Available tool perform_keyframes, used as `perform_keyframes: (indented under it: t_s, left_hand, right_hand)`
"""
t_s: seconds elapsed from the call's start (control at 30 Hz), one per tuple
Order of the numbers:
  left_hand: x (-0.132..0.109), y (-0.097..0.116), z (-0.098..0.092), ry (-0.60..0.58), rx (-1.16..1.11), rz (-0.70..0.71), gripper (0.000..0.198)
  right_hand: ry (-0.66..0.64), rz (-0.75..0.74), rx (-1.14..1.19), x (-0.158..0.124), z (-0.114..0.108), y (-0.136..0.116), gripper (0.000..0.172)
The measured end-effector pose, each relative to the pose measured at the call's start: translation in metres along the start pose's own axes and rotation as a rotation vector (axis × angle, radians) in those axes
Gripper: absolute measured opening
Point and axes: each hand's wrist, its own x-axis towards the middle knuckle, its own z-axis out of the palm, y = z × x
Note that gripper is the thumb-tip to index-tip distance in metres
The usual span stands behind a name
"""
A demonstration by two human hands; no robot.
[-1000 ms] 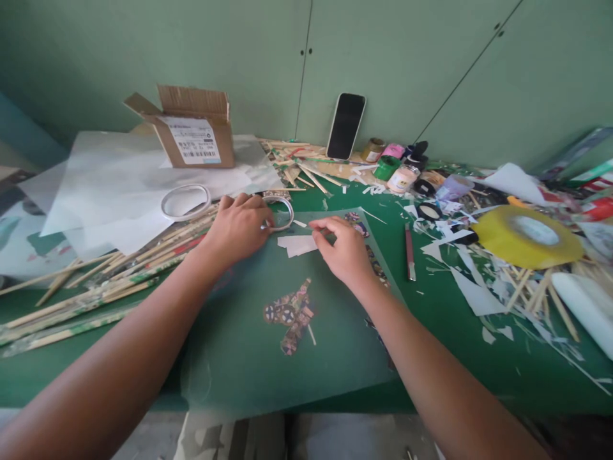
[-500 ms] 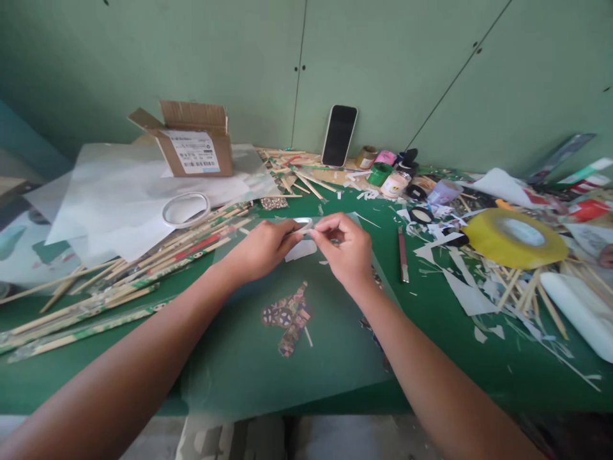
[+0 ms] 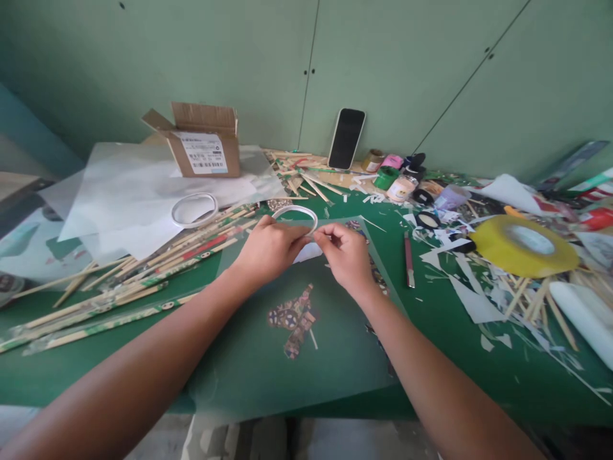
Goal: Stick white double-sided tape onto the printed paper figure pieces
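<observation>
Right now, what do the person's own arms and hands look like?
The left hand and right hand wear no gloves, and no ring shows. The left forearm and right forearm are bare, with no sleeve, watch or bracelet in view.

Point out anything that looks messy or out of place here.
White paper scraps lie strewn at right, near the big yellow tape roll, like uncleared litter. A slim red tool lies loose between them and the right hand.
</observation>
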Motion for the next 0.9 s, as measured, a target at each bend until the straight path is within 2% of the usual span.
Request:
perform_keyframes:
  t_s: [0.03, 0.1, 0.17, 0.23, 0.33, 0.4, 0.47, 0.57, 0.63, 0.7, 0.77, 0.83, 0.9]
  left_hand:
    - [0.0, 0.002, 0.0, 0.01, -0.02, -0.016, 0.027]
    - [0.001, 0.002, -0.002, 0.023, -0.057, -0.073, 0.029]
    - [0.001, -0.005, -0.005, 0.02, -0.05, -0.157, 0.031]
    - [0.0, -0.019, -0.009, 0.013, 0.031, -0.244, 0.031]
    - [0.0, -0.037, -0.013, 0.048, 0.148, -0.323, 0.026]
    - [0.001, -0.039, -0.013, 0.099, 0.087, -0.343, 0.026]
    - [0.002, -0.031, -0.012, 0.119, -0.161, -0.317, 0.027]
    - [0.004, -0.015, -0.008, 0.024, -0.69, -0.267, 0.026]
    - [0.005, -0.01, -0.005, -0.031, -0.905, -0.289, 0.028]
    - [0.004, -0.01, -0.004, -0.091, -0.974, -0.312, 0.029]
    - [0.004, -0.014, -0.004, -0.151, -0.911, -0.307, 0.032]
    - [0.003, -0.019, -0.005, -0.164, -0.727, -0.284, 0.032]
    - [0.002, -0.021, -0.007, -0.139, -0.489, -0.236, 0.026]
  right_hand:
    - [0.013, 0.064, 0.062, 0.001, 0.0, 0.002, 0.024]
    - [0.119, 0.174, 0.215, 0.005, -0.004, 0.009, 0.027]
    - [0.324, 0.23, 0.336, 0.009, -0.012, 0.017, 0.026]
    - [0.387, 0.232, 0.288, 0.012, -0.02, 0.022, 0.023]
    - [0.189, 0.181, 0.264, 0.009, -0.022, 0.021, 0.031]
    - [0.024, 0.147, 0.326, 0.005, -0.016, 0.015, 0.036]
    - [-0.109, 0.13, 0.385, 0.001, -0.008, 0.009, 0.038]
    - [-0.257, 0.149, 0.407, -0.003, 0.0, 0.003, 0.041]
    - [-0.294, 0.143, 0.367, -0.004, 0.0, 0.001, 0.043]
    - [-0.221, 0.093, 0.275, -0.003, -0.002, 0.002, 0.039]
    - [-0.047, 0.017, 0.134, -0.001, -0.006, 0.003, 0.032]
    - [0.117, -0.043, 0.007, 0.002, -0.011, 0.004, 0.026]
    - [0.178, -0.081, -0.064, 0.004, -0.014, 0.005, 0.023]
